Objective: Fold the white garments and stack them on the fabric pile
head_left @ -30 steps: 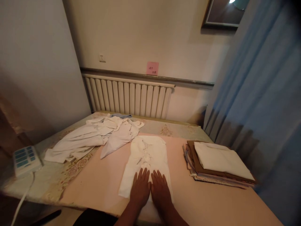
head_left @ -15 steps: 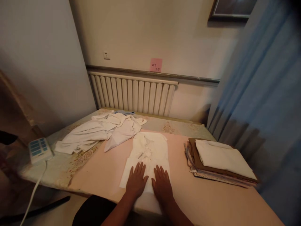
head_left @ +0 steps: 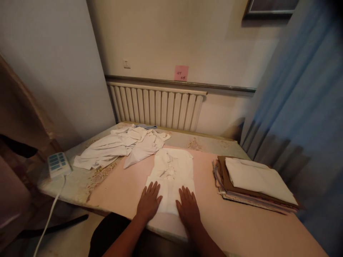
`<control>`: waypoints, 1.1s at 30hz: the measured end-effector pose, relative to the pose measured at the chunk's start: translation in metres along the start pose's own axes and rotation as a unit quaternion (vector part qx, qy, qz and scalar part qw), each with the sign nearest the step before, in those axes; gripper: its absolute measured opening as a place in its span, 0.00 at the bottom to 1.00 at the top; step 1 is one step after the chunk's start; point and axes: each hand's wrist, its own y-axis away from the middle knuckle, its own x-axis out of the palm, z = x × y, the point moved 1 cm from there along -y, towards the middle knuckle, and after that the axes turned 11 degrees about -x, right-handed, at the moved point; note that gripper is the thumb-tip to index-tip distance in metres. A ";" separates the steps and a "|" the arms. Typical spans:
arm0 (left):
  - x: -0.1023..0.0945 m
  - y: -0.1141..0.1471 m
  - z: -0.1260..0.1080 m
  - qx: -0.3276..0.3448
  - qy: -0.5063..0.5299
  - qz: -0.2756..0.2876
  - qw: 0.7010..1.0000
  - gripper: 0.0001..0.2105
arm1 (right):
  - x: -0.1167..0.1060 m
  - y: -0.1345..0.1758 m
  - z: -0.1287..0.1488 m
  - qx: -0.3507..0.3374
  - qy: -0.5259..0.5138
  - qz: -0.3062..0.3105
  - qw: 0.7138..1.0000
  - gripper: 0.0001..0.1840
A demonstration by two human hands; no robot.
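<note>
A white garment (head_left: pixel 171 182), folded into a long panel, lies on the pink cloth with wrinkles bunched along its upper middle. My left hand (head_left: pixel 149 201) rests flat on its lower left edge, fingers stretched out. Against the lower right edge, my right hand (head_left: pixel 189 207) also lies flat with its fingers extended. Between the two hands the fabric looks fairly smooth. Neither hand grips anything.
To the right is a stack of folded clothes (head_left: pixel 261 182), a white one on top. A loose pile of white clothes (head_left: pixel 120 144) lies at the back left. A power strip (head_left: pixel 58 165) with a white cord sits on the left corner. Behind the table stands a radiator (head_left: pixel 158 105); a blue curtain (head_left: pixel 297 117) hangs at right.
My hands have moved apart sideways, the left one outward to the garment's left edge, the right one slightly toward its right edge. The view has shifted a little.
</note>
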 end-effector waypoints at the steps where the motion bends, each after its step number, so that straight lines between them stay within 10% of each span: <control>1: 0.000 0.001 0.001 -0.002 0.000 0.002 1.000 0.25 | 0.000 0.002 -0.003 -0.006 0.004 0.004 1.000 0.25; 33: -0.006 0.008 0.012 -0.034 0.000 -0.013 0.999 0.23 | 0.008 0.022 -0.023 -0.027 0.029 0.021 0.999 0.26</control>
